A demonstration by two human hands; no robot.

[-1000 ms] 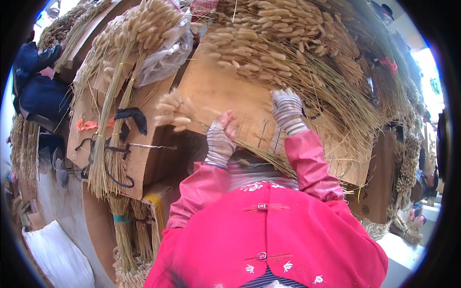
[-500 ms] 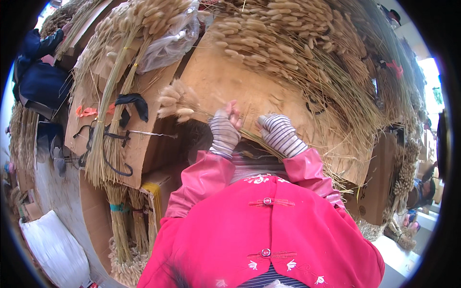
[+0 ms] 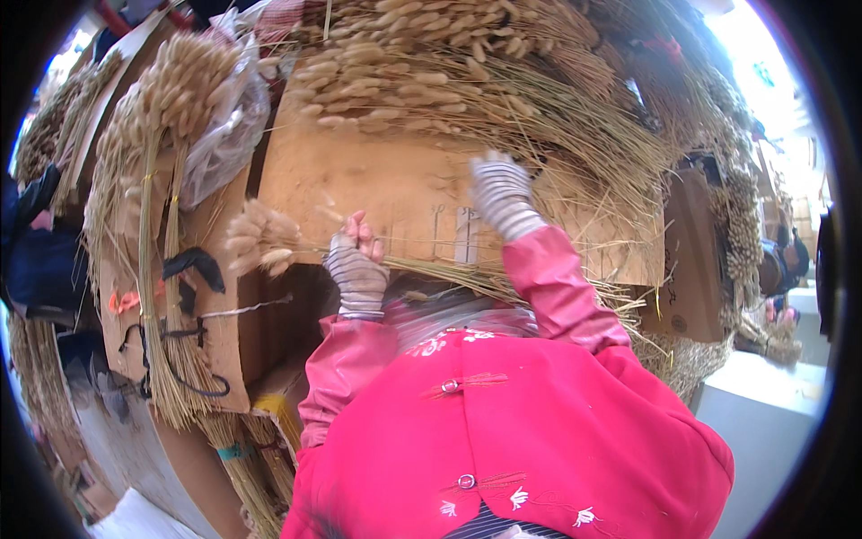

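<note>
My left hand (image 3: 357,265), in a striped fingerless glove, is closed round a small bunch of dried bunny tail grass (image 3: 265,235). Its fluffy tan heads point left, and the stems run off to the right along the near edge of the cardboard (image 3: 386,184). A single loose head shows, blurred, just above the fingers. My right hand (image 3: 501,189), gloved alike, is at the stems of a large pile of the same grass (image 3: 404,90). Motion smears its fingers, so their grip is not clear.
At the left, tied grass bundles (image 3: 166,180) lie on another cardboard box beside clear plastic wrap (image 3: 229,130) and black straps (image 3: 193,268). More bundles (image 3: 238,458) stand below them. A brown carton (image 3: 696,256) and a white box (image 3: 763,404) are at the right.
My right hand has left the bunch's stems and moved up and away to the pile. My left hand still holds the bunch. The whole view has shifted, with surroundings moving left.
</note>
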